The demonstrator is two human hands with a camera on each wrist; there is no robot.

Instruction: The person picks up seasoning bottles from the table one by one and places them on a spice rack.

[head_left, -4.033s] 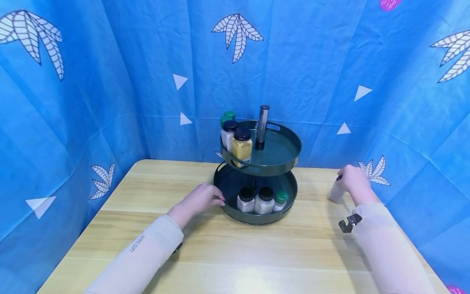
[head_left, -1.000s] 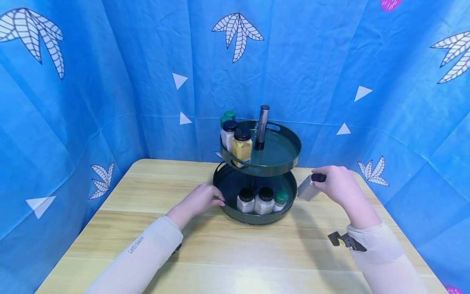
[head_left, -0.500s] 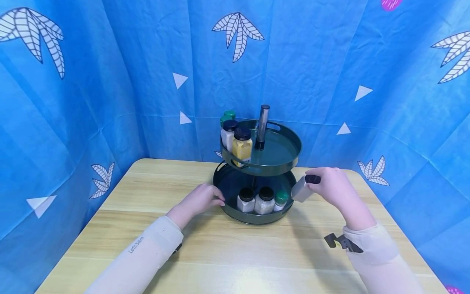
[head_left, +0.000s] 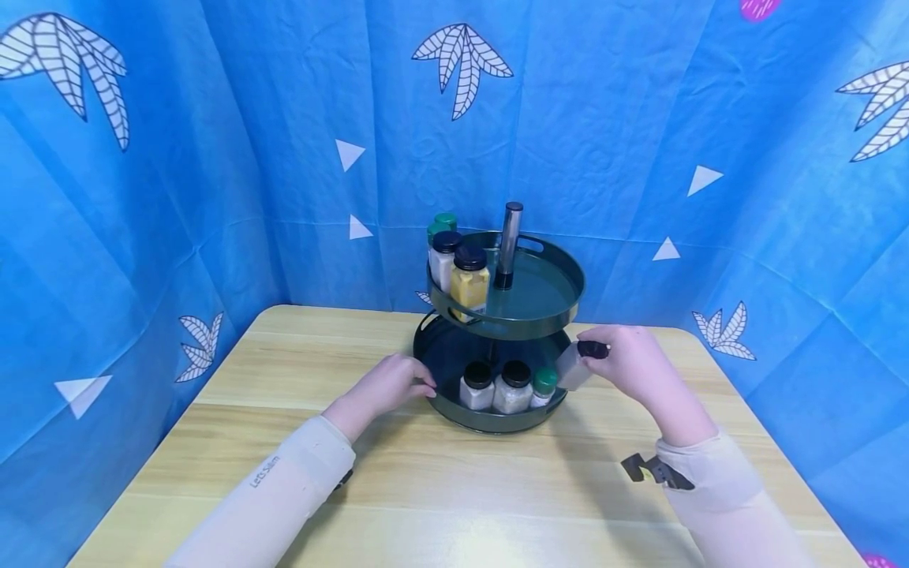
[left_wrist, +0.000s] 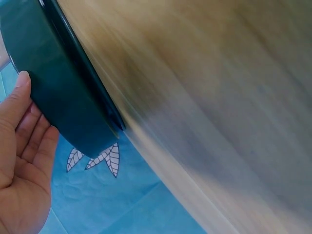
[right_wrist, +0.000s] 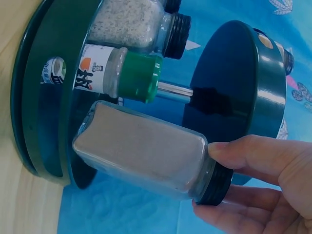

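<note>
My right hand (head_left: 630,361) pinches the black lid of a clear square spice jar (right_wrist: 146,148) filled with pale greyish-brown powder. The jar tilts over the right rim of the lower level of a dark green two-tier round rack (head_left: 497,422), its base beside a green-capped jar (right_wrist: 139,75). At the rack's left side, my left hand (head_left: 383,386) holds the lower rim between thumb and fingers, seen close in the left wrist view. Two black-lidded jars, one of them here (head_left: 513,390), stand left of the green-capped one on the lower level.
On the upper level (head_left: 540,288), a yellow-filled jar (head_left: 469,288), a white-filled jar (head_left: 442,264) and green-capped bottles (head_left: 445,219) crowd the left side. A metal post (head_left: 508,241) rises through the rack. Blue curtain (head_left: 604,118) surrounds the wooden table (head_left: 454,489).
My right hand has lifted the jar from the table's right side and carried it left to the rack's lower rim, tilting it. The left hand stays at the rim.
</note>
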